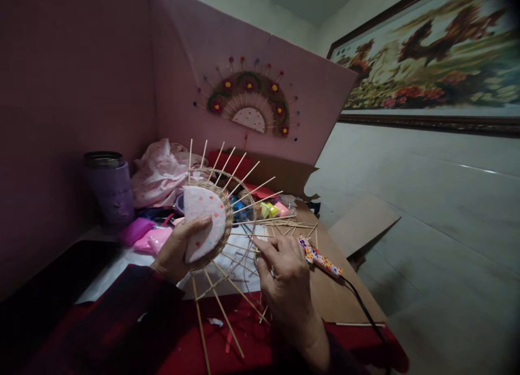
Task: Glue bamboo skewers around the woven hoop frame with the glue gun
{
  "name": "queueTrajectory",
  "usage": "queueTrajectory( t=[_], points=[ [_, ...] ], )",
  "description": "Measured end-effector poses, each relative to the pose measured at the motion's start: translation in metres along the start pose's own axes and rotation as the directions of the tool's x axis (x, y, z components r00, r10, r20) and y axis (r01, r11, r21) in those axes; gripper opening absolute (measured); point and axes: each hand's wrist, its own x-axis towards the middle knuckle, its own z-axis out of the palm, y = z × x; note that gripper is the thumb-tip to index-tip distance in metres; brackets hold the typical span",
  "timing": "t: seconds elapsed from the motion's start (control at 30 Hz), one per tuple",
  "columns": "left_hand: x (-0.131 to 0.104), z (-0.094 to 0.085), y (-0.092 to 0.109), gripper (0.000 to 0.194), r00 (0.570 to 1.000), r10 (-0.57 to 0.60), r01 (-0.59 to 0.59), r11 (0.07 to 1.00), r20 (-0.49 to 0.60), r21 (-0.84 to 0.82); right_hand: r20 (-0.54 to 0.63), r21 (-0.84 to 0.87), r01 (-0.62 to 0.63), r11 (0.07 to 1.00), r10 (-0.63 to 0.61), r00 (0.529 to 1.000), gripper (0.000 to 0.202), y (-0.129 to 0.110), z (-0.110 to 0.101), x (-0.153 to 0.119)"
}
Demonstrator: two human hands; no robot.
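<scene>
A: Left hand (181,245), quick. Grip?
B: Closed on the half-round piece (205,215). Thumb lies on its speckled white cloth face, other fingers behind.
A: Where's the piece?
B: Held up above the bench (349,334), mid-view, tilted, straight side facing left. Woven band (229,215) round the curve, thin sticks (223,312) fanning outward from it.
A: Right hand (286,275)?
B: At the sticks' right side, fingers curled, index tip at the outer cord (254,212). Can't tell if that grip pinches cord or a stick, or just touches.
A: Nearby?
B: Flower-patterned glue gun (320,260) just right of that hand, on cardboard (341,299), its black cable running off the front. Loose sticks (290,221) piled just behind the hand.
A: Left side?
B: Purple tumbler (111,193), crumpled pink cloth (158,172) beside it, pink packets (152,239) in front.
A: Back?
B: Pink board (174,55) carrying a similar half-round decoration (262,88), with flowers and coloured stick tips. Framed horse picture (430,55) on the right wall. Done.
</scene>
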Motion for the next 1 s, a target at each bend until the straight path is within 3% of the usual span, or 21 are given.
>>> queueTrajectory(
  t=[0.43,0.67,0.77,0.87,0.93,1.0],
  points=[
    [0.001,-0.001,0.0,0.025,1.0,0.006,-0.006,1.0,-0.007,-0.01,0.049,-0.024,0.0,1.0,0.001,0.999,0.033,-0.003,0.003,0.003],
    [-0.001,-0.001,0.002,0.024,1.0,0.002,-0.002,1.0,-0.002,-0.016,-0.007,0.019,0.034,0.999,-0.034,0.999,0.034,0.002,-0.004,-0.005],
    [-0.001,0.001,0.003,0.025,1.0,-0.002,0.002,1.0,0.002,-0.029,-0.151,0.023,0.006,1.0,-0.002,0.989,0.023,0.022,-0.019,-0.007],
    [-0.001,0.002,0.003,0.024,0.999,-0.007,0.006,1.0,-0.053,-0.029,-0.293,-0.096,-0.252,0.963,0.215,0.932,0.015,0.061,-0.036,-0.005],
    [0.0,0.003,0.004,0.023,0.997,-0.006,0.004,0.999,-0.081,-0.033,-0.211,-0.274,-0.438,0.856,0.39,0.896,0.015,0.091,-0.042,-0.004],
    [0.0,0.003,0.005,0.022,0.997,-0.01,0.007,0.999,-0.071,-0.044,0.01,-0.495,-0.427,0.756,0.497,0.868,0.018,0.118,-0.042,-0.006]
  ],
)
